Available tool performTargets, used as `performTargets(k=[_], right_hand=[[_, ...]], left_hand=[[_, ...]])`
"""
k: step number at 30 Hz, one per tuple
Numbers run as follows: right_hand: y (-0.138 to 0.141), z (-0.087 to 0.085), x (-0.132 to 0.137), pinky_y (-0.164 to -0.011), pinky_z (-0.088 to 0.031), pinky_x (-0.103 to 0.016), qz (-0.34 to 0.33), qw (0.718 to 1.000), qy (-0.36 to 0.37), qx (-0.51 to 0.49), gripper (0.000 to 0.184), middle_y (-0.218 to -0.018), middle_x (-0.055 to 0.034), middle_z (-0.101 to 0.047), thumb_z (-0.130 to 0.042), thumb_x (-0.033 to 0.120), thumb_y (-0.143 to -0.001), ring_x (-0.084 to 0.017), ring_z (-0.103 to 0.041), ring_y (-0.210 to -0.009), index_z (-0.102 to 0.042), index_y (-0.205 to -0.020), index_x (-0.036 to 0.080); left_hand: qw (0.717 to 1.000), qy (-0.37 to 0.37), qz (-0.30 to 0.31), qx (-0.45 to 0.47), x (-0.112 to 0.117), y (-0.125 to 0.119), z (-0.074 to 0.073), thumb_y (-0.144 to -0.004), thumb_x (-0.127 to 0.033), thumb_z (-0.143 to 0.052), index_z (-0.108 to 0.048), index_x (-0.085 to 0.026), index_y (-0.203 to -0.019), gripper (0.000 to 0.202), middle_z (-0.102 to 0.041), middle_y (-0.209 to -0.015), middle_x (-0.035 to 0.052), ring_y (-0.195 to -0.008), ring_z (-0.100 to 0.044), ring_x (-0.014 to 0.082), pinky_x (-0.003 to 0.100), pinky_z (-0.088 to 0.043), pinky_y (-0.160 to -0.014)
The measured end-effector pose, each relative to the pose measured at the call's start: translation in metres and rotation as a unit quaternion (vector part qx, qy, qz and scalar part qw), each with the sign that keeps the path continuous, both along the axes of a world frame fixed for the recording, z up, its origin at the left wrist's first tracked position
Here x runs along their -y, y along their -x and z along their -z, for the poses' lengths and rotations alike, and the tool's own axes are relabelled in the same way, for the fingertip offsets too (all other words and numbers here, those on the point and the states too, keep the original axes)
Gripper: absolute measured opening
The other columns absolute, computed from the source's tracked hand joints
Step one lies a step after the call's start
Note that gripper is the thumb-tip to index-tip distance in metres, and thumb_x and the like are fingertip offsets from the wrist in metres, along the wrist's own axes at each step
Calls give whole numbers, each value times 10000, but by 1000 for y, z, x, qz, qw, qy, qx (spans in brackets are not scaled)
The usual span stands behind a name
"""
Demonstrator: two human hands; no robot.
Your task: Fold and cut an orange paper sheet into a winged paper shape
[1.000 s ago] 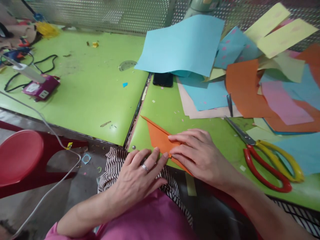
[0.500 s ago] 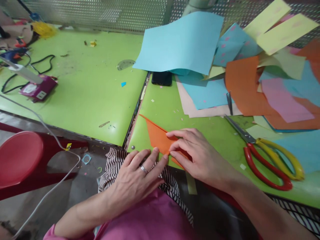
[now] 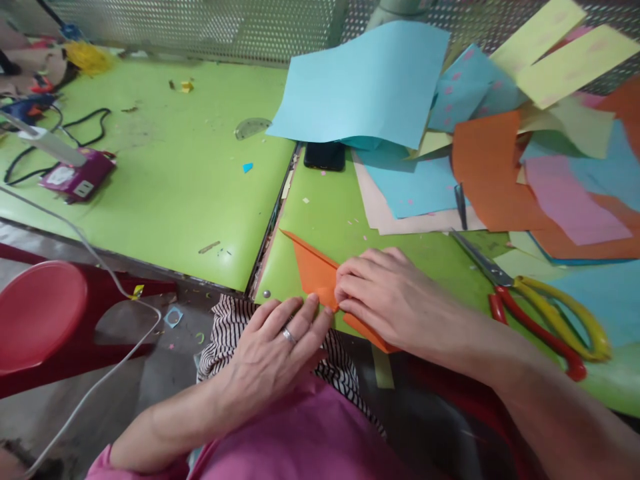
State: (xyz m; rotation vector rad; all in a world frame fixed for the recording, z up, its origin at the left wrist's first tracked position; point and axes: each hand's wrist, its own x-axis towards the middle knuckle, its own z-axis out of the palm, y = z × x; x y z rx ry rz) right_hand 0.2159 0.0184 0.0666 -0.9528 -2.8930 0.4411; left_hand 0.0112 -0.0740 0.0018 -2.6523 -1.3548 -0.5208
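Note:
A folded piece of orange paper lies at the front edge of the green table, its narrow tip pointing to the far left. My left hand wears a ring and rests at the near edge, fingers stretched out flat with their tips pressing on the paper. Bent over the paper's right part, my right hand has its fingers drawn together on a fold and hides much of that side. An orange flap shows below my right palm.
Large scissors with red and yellow handles lie right of my right hand, partly under the forearm. Behind are blue sheets, orange paper and a phone. A purple power socket box and red stool are at left.
My right hand has curled its fingers tighter and turned over the paper, and its forearm now covers part of the scissors' red handle. The left hand has barely moved.

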Motion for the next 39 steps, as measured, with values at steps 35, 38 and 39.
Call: performTargets(k=[35, 38, 39], right_hand=[[-11, 15, 10, -758, -387, -348, 1, 990, -129, -61, 144, -946, -73, -664, -495, 252, -950, -198, -538, -855, -603, -949, 157], [-11, 18, 10, -753, -391, -348, 0, 985, -159, -71, 124, -940, -71, -673, -512, 225, -940, -197, -544, -850, -612, -910, 158], [-11, 19, 10, -748, -389, -349, -3, 982, -176, -70, 114, -935, -68, -678, -521, 216, -934, -197, -547, -849, -614, -904, 158]], left_hand=[[978, 120, -65, 156, -32, -18, -21, -981, -220, -443, -586, -179, -914, 163, -623, -877, 42, -779, -551, 176, 313, -477, -679], [974, 134, -65, 169, -32, -18, -22, -975, -215, -449, -589, -179, -920, 155, -612, -896, 47, -803, -552, 182, 324, -482, -697], [974, 136, -64, 171, -32, -18, -22, -974, -211, -446, -591, -177, -918, 159, -608, -896, 50, -806, -549, 184, 329, -482, -702]])
